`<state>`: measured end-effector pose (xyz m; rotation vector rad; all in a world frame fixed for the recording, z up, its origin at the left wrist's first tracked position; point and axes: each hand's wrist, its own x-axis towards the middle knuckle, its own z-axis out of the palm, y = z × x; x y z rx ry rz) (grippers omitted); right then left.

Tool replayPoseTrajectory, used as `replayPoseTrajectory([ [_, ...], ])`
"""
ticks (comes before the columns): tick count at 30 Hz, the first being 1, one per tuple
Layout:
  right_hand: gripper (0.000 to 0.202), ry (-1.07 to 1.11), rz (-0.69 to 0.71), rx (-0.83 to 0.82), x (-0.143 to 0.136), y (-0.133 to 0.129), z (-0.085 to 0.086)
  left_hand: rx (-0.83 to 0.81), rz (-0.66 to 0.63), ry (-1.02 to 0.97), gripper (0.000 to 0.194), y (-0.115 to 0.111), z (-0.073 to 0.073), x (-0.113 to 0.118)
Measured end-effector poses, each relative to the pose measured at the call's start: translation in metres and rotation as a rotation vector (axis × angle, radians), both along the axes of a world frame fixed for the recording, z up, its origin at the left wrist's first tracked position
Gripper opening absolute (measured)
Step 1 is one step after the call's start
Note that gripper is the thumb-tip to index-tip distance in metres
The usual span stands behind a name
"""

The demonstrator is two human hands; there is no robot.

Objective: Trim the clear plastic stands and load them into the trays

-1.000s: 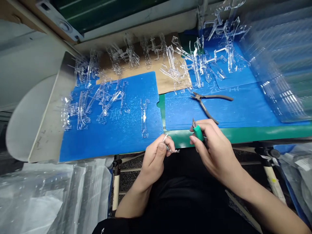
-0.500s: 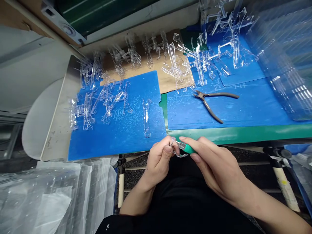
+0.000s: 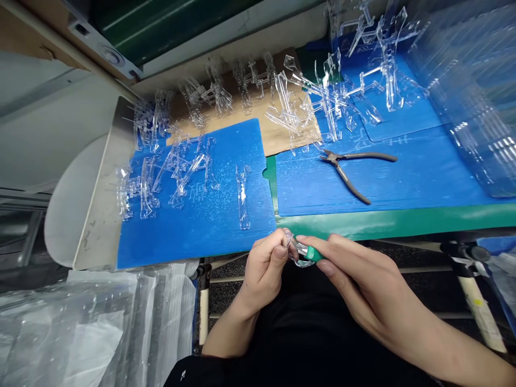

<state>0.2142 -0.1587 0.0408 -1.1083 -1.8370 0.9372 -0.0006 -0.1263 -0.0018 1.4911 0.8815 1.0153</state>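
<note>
Close to my body, in front of the table edge, my left hand [image 3: 264,269] is closed, thumb against fingers, on a small clear plastic part [image 3: 304,263]. Most of that part is hidden by the fingers. My right hand [image 3: 363,279] pinches a green-handled tool [image 3: 314,254] with a short shiny end. That end meets or lies right beside the clear part; the exact contact is hidden. Beyond my left hand, a single clear plastic piece [image 3: 243,199] lies lengthwise on the blue sheet [image 3: 181,236].
Diagonal cutters [image 3: 342,164] lie spread on the right blue sheet [image 3: 419,183]. Clear moulded plastic clusters [image 3: 193,166] stand at left, with more along the cardboard [image 3: 258,121] and at back right [image 3: 330,102]. A clear plastic tray stack [image 3: 484,118] stands right; plastic bags [image 3: 121,317] hang lower left.
The view has shifted slightly. Both hands keep their grips near the same spot, and the green-handled tool has turned a little against the clear part.
</note>
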Motion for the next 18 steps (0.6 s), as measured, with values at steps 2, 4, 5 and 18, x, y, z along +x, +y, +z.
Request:
replayPoseTrajectory([
  [2, 0.050, 0.010, -0.013, -0.020, -0.002, -0.004, -0.001, 0.009, 0.007, -0.029, 0.041, 0.000, 0.000, 0.001],
  [4, 0.050, 0.026, -0.030, -0.041, -0.004, -0.006, -0.002, 0.005, 0.015, -0.023, 0.041, -0.001, -0.001, 0.001],
  [5, 0.048, 0.030, -0.048, -0.047, -0.005, -0.006, -0.003, 0.005, 0.020, -0.004, 0.042, -0.001, -0.001, 0.001],
  [18, 0.017, 0.200, -0.276, -0.212, -0.006, 0.013, -0.016, -0.050, 0.106, -0.220, 0.045, -0.001, 0.006, 0.015],
])
